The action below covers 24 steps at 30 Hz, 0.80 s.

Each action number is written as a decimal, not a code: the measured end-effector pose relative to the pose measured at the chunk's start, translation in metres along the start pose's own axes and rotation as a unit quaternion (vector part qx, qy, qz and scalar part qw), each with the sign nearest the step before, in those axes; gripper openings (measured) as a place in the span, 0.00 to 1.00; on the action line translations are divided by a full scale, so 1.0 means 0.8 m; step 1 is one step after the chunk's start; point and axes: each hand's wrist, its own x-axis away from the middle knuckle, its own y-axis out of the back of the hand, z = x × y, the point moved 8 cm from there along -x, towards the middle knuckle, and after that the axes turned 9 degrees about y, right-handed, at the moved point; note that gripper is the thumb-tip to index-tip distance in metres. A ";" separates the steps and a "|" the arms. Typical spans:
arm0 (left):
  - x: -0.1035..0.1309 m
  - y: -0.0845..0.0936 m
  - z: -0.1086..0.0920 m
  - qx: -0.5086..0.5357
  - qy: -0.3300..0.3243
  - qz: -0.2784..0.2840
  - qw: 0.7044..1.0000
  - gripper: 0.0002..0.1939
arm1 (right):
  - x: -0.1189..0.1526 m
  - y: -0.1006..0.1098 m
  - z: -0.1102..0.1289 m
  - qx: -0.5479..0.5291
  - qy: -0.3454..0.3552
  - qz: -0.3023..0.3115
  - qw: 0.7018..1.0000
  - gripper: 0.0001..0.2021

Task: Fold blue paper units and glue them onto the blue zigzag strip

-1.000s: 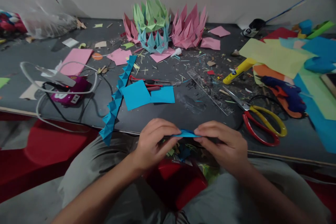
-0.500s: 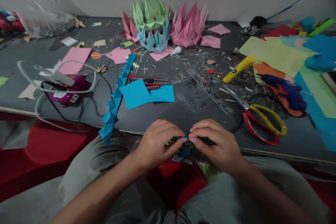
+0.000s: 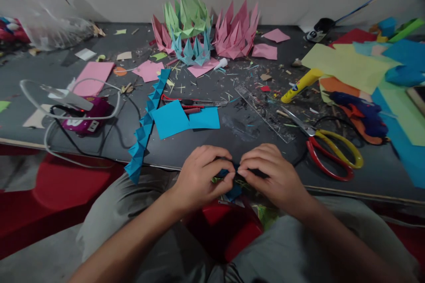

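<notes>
My left hand (image 3: 202,172) is closed in a pinch on a small piece of folded blue paper (image 3: 223,172), mostly hidden behind the fingers. My right hand (image 3: 274,177) pinches the same paper's right end, fingertips almost touching the left ones. Both hands are at the table's front edge, above my lap. Just beyond lie two flat blue paper squares (image 3: 171,119), partly over a red box cutter (image 3: 195,102). To their left a zigzag strip of joined blue folded paper (image 3: 146,119) hangs over the edge. More blue paper (image 3: 234,191) shows below my hands.
Scissors (image 3: 327,146) and a clear ruler (image 3: 264,112) lie right of centre, near a yellow glue tube (image 3: 302,85) and a dark blue glue gun (image 3: 357,112). Folded green (image 3: 187,15) and pink paper crowns (image 3: 237,33) stand at the back. A purple power block (image 3: 88,117) with cables sits left.
My fingers have curled and shifted slightly around the blue paper, and less of it shows between the fingertips. The view has moved a little; the things on the table stay put.
</notes>
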 end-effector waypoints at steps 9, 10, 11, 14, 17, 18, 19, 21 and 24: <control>0.001 0.012 0.004 0.039 0.017 -0.034 0.999 0.01 | 0.000 0.024 -0.011 0.017 -0.007 -0.058 0.998 0.03; 0.000 0.014 0.005 0.041 0.018 -0.039 0.998 0.01 | 0.000 0.029 -0.012 0.026 -0.010 -0.068 0.997 0.03; 0.000 0.015 0.005 0.042 0.019 -0.044 0.998 0.01 | 0.001 0.033 -0.013 0.036 -0.013 -0.077 0.996 0.04; 0.000 0.018 0.005 0.044 0.018 -0.049 0.998 0.01 | 0.003 0.040 -0.016 0.042 -0.029 -0.097 0.994 0.04; 0.001 0.017 0.006 0.034 0.013 -0.053 0.998 0.01 | 0.007 0.038 -0.020 0.020 -0.057 -0.103 0.993 0.03; 0.002 0.017 0.006 0.027 0.006 -0.055 0.998 0.01 | 0.008 0.036 -0.021 0.017 -0.063 -0.096 0.993 0.07; 0.003 0.017 0.005 0.017 -0.002 -0.059 0.998 0.02 | 0.008 0.033 -0.021 0.018 -0.062 -0.083 0.994 0.11; 0.004 0.018 0.002 -0.012 -0.034 -0.062 0.997 0.02 | 0.007 0.026 -0.016 0.029 -0.033 -0.050 0.998 0.13; 0.007 0.013 -0.006 -0.080 -0.095 -0.041 0.991 0.02 | 0.006 0.021 -0.006 0.054 0.037 -0.009 0.998 0.04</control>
